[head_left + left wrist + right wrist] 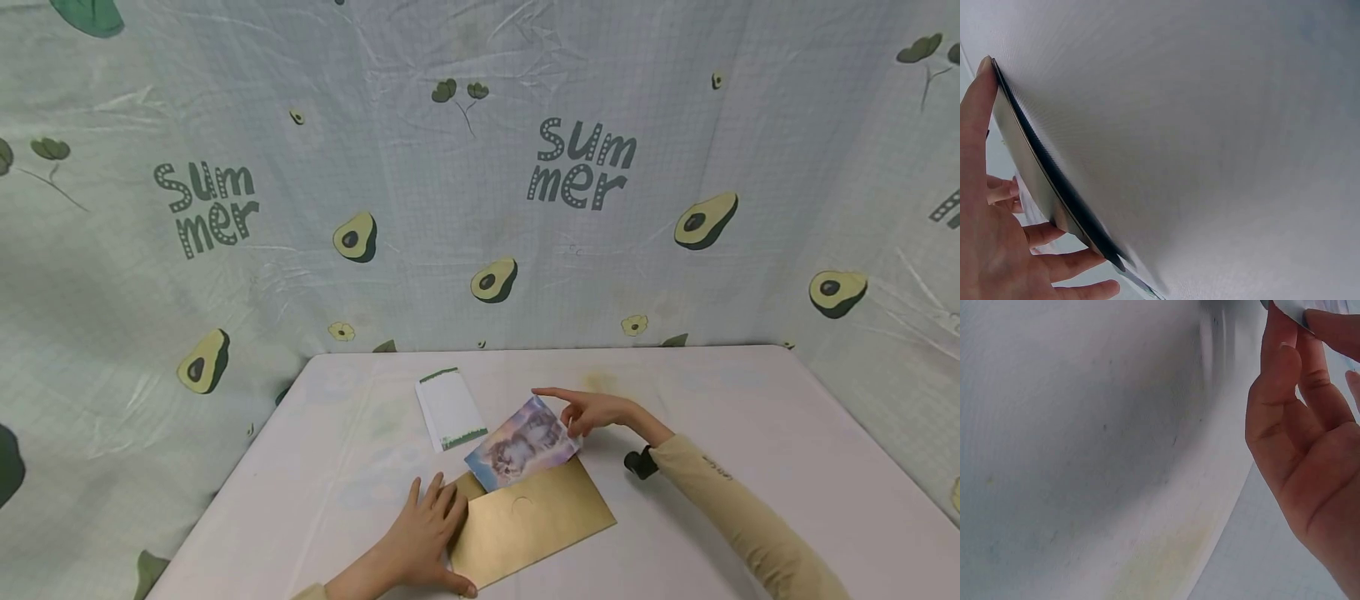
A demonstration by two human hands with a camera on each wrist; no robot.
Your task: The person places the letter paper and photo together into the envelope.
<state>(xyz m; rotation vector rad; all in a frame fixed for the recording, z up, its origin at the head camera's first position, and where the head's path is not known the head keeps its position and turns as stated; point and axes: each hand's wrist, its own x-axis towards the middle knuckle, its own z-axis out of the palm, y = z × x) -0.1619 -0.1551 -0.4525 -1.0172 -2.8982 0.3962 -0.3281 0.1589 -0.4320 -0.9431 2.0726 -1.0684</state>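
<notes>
A gold envelope (536, 525) lies slanted on the table. My left hand (423, 537) grips its left end, thumb at the near corner and fingers at the far one. The left wrist view has the envelope (1025, 147) edge-on between that thumb and the fingers. From the envelope's far side sticks out a pastel picture card (521, 446) with furry animals on it, its lower part hidden inside. My right hand (592, 411) pinches the card's right edge, index finger stretched along the top. In the right wrist view, fingers and thumb hold a corner of the card (1291, 309).
Left of the picture card, a white sheet (450, 408) with green grassy borders lies on the pale table (712, 467). A curtain (420, 183) printed with avocados and lettering hangs behind and at the sides. A black wrist device (640, 462) sits at the right sleeve.
</notes>
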